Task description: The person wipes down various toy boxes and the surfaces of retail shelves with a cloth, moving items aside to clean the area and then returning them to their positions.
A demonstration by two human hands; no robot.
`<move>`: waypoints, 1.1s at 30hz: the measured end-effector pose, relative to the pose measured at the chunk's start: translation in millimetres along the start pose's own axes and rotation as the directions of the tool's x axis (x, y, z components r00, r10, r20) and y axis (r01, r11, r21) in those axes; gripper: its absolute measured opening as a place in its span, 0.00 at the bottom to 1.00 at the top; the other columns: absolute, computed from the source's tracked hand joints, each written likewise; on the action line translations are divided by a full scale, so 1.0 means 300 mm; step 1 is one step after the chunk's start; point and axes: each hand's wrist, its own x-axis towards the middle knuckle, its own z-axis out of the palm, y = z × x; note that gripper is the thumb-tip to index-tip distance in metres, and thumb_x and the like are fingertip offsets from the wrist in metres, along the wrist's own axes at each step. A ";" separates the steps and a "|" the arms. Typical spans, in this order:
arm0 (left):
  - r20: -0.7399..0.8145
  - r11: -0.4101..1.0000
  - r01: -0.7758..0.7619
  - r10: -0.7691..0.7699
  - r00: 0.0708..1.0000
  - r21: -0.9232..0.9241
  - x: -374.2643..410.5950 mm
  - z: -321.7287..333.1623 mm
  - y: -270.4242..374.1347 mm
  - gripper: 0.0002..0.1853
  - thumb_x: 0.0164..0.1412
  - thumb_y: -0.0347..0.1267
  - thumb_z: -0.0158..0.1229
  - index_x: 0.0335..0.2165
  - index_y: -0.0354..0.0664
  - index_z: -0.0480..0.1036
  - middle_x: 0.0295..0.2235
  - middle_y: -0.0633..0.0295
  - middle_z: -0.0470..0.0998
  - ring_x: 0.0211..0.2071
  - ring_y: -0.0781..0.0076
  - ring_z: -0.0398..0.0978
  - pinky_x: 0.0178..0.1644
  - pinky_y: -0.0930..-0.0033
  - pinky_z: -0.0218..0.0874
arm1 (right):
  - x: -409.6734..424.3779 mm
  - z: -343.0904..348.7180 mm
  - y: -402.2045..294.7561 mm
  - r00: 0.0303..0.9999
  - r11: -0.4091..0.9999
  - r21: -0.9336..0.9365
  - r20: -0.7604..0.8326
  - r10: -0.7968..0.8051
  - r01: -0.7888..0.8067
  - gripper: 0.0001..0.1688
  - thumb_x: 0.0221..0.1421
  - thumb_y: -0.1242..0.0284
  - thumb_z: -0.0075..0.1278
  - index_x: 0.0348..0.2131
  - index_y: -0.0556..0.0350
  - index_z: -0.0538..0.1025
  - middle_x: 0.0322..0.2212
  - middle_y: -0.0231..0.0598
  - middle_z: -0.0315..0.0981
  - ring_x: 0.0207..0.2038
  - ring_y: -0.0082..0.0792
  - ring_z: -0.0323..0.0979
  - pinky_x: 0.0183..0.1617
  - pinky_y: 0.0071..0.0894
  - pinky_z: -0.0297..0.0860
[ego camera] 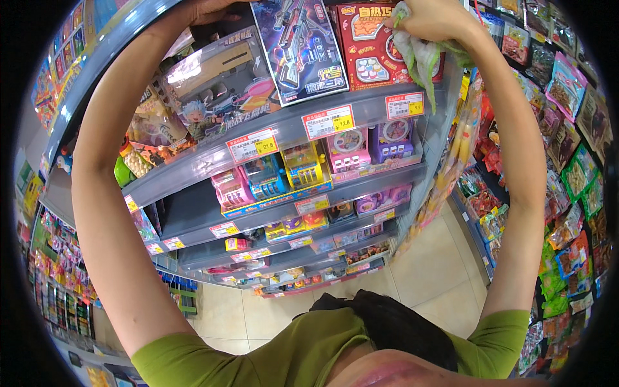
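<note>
My right hand (433, 20) grips a crumpled white cloth with green edging (418, 60). The cloth hangs over the front of a red food box (366, 53) on the upper shelf and partly covers it. At the top edge of the picture is my left hand (213, 10), cut off by the frame, so its grip is unclear. It is nearest the upper left of a dark toy gun box (307, 53), which stands tilted beside the red box. Further left leans a wide grey toy gun package (217, 82) with a clear window.
The shelf edge (285, 128) carries price tags. Below are small toy machines (263, 176) on lower shelves. A hanging strip of packets (445, 179) runs down the shelf's right side. Bagged snacks (570, 251) fill a rack at right. Pale floor tiles (430, 261) show underneath.
</note>
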 end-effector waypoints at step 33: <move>-0.194 0.630 -0.002 0.242 0.950 0.777 -0.039 0.126 0.041 0.45 0.41 0.46 0.71 0.54 0.39 0.62 0.49 0.53 0.71 0.51 0.63 0.66 0.56 0.67 0.56 | 0.019 0.044 -0.001 0.977 1.000 0.010 -0.212 -0.014 0.016 0.16 0.41 0.68 0.52 0.33 0.54 0.80 0.28 0.55 0.76 0.36 0.52 0.75 0.42 0.45 0.70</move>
